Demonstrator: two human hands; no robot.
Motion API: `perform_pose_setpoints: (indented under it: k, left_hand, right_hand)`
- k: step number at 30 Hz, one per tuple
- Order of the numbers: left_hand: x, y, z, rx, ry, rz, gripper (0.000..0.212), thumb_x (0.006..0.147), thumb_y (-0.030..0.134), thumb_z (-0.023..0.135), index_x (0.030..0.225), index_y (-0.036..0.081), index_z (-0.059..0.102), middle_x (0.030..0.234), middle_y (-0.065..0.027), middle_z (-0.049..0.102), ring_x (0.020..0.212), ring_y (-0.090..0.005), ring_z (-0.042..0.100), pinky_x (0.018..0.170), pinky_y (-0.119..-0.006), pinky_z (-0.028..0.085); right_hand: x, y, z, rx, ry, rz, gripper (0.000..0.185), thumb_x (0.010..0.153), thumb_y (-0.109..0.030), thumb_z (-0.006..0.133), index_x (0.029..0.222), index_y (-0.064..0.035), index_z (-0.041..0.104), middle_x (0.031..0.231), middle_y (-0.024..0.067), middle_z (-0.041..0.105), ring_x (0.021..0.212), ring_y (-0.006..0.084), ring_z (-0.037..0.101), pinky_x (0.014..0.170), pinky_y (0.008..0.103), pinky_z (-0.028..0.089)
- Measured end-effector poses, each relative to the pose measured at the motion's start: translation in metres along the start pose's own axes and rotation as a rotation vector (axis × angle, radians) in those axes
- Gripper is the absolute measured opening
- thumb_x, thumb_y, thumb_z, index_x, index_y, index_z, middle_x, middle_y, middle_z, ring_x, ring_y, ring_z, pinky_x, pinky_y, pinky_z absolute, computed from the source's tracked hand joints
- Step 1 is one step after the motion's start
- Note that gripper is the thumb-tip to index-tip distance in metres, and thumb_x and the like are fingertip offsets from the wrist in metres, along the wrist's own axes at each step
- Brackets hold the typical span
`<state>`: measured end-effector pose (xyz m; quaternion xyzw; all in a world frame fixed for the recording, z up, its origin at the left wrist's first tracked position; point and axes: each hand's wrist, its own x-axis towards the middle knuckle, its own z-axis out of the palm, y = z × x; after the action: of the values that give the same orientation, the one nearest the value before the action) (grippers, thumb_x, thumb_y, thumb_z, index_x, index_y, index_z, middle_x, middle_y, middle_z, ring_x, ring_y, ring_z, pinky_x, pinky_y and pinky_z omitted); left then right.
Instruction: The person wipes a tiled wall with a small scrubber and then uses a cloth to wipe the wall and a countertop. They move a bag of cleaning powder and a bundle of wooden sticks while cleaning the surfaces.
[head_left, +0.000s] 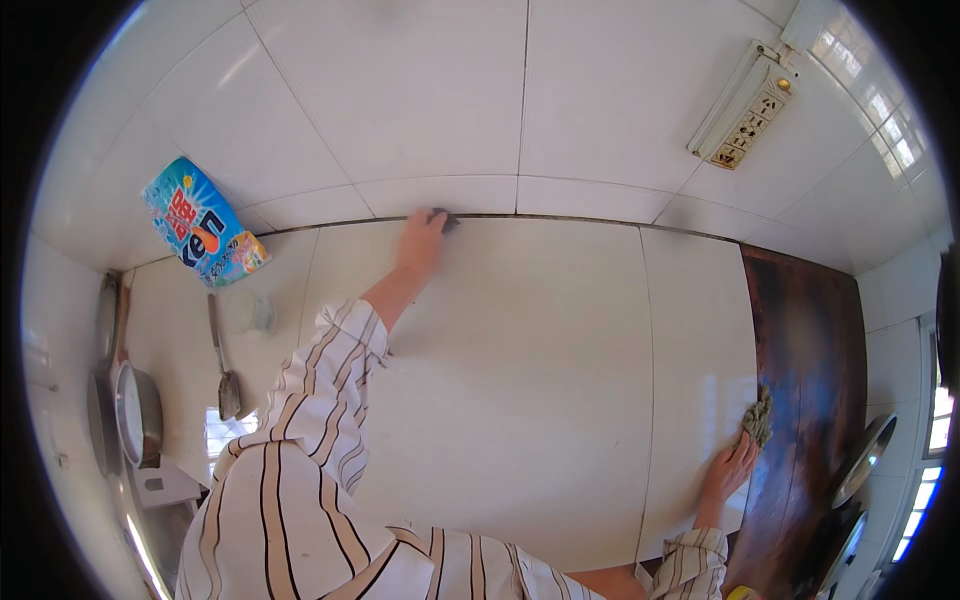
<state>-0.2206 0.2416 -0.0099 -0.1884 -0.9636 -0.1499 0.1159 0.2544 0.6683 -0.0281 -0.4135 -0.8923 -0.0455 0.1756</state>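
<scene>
My left hand (421, 244) reaches to the back of the white tiled counter (517, 360), its fingers closed on a small dark scrubbing pad (445, 220) at the dark joint where counter and wall meet. The hand is slightly blurred. At the right, my right hand (730, 466) holds a crumpled grey-green cloth (759, 418) at the border between the white tiles and a dark brown wooden board (810, 337). Part of the cloth lies over the board's edge.
A blue detergent bag (202, 225) leans at the back left, near a clear cup (256, 313) and a metal spatula (223, 360). Pans (140, 416) stand along the left wall. A power strip (746, 112) hangs on the tiled wall; round metal lids (864, 461) are at the right.
</scene>
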Motion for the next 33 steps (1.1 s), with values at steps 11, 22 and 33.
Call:
perform_pose_setpoints:
  k: [11, 22, 33]
  left_hand:
    - [0.017, 0.043, 0.017, 0.151, -0.015, 0.450, 0.031, 0.070, 0.001, 0.054, 0.101, 0.004, 0.055, 0.100, -0.0066, 0.053, 0.096, -0.0235, 0.050, 0.085, -0.034, 0.044]
    - [0.011, 0.014, 0.017, 0.132, 0.044, -0.002, 0.023, 0.066, -0.005, 0.051, 0.086, 0.002, 0.058, 0.095, -0.0114, 0.056, 0.094, -0.0304, 0.050, 0.083, -0.037, 0.043]
    - [0.000, -0.010, -0.006, 0.081, 0.006, 0.271, 0.031, 0.069, 0.002, 0.056, 0.099, 0.004, 0.055, 0.107, -0.0077, 0.053, 0.102, -0.0264, 0.049, 0.087, -0.035, 0.042]
  right_hand:
    - [0.001, 0.008, -0.001, 0.010, -0.035, 0.014, 0.040, 0.085, -0.013, 0.044, 0.125, -0.0070, 0.046, 0.130, 0.0185, 0.042, 0.123, 0.0374, 0.035, 0.101, 0.0454, 0.029]
    - [0.002, 0.004, 0.004, 0.002, 0.021, -0.049, 0.040, 0.086, -0.013, 0.044, 0.126, -0.0070, 0.045, 0.130, 0.0195, 0.041, 0.123, 0.0368, 0.035, 0.100, 0.0460, 0.030]
    - [0.001, 0.011, -0.002, 0.053, 0.004, -0.039, 0.037, 0.087, -0.013, 0.042, 0.123, -0.0047, 0.047, 0.128, 0.0205, 0.043, 0.119, 0.0369, 0.039, 0.100, 0.0439, 0.031]
